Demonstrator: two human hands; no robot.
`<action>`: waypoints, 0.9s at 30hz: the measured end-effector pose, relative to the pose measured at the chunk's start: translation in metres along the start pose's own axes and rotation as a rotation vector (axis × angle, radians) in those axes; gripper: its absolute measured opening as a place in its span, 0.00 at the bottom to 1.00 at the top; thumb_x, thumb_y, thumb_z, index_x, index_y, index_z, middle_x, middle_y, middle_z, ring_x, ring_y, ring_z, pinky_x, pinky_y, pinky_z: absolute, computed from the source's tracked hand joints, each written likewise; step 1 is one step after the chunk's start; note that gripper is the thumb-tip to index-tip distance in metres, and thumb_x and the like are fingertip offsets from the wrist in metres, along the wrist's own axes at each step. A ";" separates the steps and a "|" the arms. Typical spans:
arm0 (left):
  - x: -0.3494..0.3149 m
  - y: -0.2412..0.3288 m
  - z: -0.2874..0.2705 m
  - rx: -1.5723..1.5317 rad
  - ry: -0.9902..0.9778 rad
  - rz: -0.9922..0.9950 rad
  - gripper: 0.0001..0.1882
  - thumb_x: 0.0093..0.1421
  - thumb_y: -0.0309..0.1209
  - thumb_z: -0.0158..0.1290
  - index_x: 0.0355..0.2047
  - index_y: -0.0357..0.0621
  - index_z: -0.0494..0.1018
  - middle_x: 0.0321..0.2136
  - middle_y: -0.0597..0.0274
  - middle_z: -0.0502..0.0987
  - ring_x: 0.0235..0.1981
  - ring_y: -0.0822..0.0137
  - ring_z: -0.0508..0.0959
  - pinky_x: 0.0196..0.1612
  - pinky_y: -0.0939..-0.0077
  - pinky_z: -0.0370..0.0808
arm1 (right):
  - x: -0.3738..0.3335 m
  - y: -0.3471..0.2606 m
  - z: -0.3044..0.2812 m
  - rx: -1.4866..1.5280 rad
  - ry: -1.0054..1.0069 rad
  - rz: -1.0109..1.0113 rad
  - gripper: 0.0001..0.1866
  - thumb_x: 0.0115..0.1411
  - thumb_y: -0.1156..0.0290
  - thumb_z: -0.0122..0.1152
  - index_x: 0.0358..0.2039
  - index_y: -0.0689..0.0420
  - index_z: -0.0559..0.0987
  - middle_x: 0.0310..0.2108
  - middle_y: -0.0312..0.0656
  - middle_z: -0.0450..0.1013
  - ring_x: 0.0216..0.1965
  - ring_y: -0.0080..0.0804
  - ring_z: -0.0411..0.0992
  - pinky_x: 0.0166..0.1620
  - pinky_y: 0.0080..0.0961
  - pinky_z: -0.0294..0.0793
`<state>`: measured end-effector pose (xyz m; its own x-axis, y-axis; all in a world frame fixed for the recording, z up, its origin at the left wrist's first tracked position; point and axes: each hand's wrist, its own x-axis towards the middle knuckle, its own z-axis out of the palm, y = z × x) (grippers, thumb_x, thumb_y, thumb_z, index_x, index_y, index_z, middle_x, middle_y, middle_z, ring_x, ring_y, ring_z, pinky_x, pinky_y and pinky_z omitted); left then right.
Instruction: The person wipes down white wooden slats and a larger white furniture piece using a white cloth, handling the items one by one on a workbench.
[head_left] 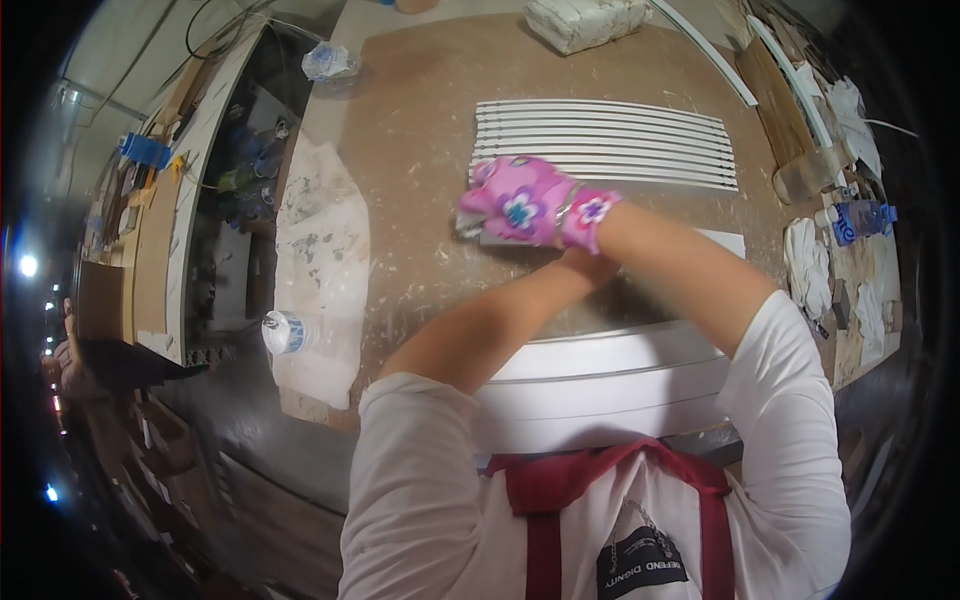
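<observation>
My right hand, in a pink flowered glove, is closed at the left end of a white strip. A small greyish-white bit shows at its fingertips; whether that is a cloth or part of the glove I cannot make out. My left forearm crosses beneath the right one. Its hand is mostly hidden behind my right wrist, so its fingers do not show. Just beyond the hands lies a row of several narrow white slats, side by side with dark gaps between.
Wider white boards lie along the near table edge. A stained white sheet with a clear bottle is at left. Crumpled plastic and a wrapped white bundle stand far off. Cloths and a blue-labelled bottle are at right.
</observation>
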<state>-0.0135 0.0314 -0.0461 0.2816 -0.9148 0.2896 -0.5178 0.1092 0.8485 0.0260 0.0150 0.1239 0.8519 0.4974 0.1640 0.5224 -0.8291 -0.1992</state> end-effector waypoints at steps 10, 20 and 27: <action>0.000 0.040 -0.006 0.452 0.137 0.198 0.20 0.57 0.39 0.45 0.47 0.42 0.67 0.46 0.49 0.67 0.48 0.52 0.67 0.48 0.57 0.66 | 0.017 0.009 0.025 -0.257 -0.009 0.069 0.09 0.49 0.68 0.56 0.30 0.56 0.79 0.29 0.45 0.76 0.31 0.40 0.75 0.32 0.33 0.77; 0.006 0.081 -0.029 0.688 -0.215 -0.007 0.24 0.52 0.34 0.56 0.49 0.40 0.68 0.42 0.53 0.69 0.43 0.52 0.70 0.44 0.61 0.68 | -0.363 0.067 -0.066 0.857 0.422 1.322 0.21 0.59 0.63 0.52 0.52 0.54 0.71 0.39 0.38 0.72 0.39 0.29 0.70 0.41 0.26 0.71; 0.012 0.098 -0.032 0.688 -0.241 0.035 0.23 0.51 0.31 0.58 0.48 0.39 0.68 0.41 0.52 0.69 0.42 0.50 0.69 0.44 0.61 0.68 | -0.414 0.044 0.000 0.648 0.571 1.299 0.23 0.57 0.59 0.53 0.50 0.60 0.72 0.43 0.43 0.71 0.40 0.30 0.70 0.45 0.24 0.70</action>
<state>-0.0355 0.0436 0.0550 0.1109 -0.9841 0.1389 -0.9361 -0.0565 0.3472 -0.3038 -0.2278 0.0469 0.6672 -0.7310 -0.1431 -0.4799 -0.2750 -0.8331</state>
